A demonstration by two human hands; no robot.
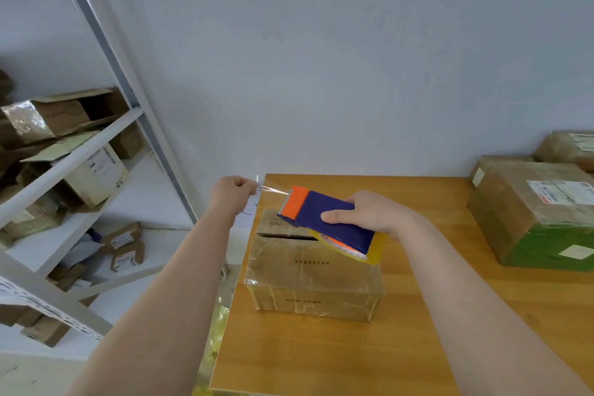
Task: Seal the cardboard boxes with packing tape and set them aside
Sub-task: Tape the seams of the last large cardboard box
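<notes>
1. The left hand (236, 191) pinches the free end of the clear packing tape (273, 190) with curled fingers. It holds the end out past the far left corner of the table, so the strip runs taut to the cutter.
2. The right hand (369, 215) is clamped round the blue plastic tape dispenser with an orange cutter end (324, 219). The dispenser is tilted above the box, probably to draw out a length before laying it.
3. The small brown cardboard box (315, 276) sits on the orange-brown wooden table (321, 357) near its left edge, directly under the dispenser. A dark gap shows between its top flaps, and that seam looks like the strip's target.
4. Faint dark print on the box's front seems to read "NEW PAGE". The row of characters on its top is too blurred to read.
5. Larger taped brown boxes with white labels (530, 212) stand well apart at the right, seemingly already set aside, and their label print is too small to read. A white metal shelf (74, 159) at the left holds more cartons.
</notes>
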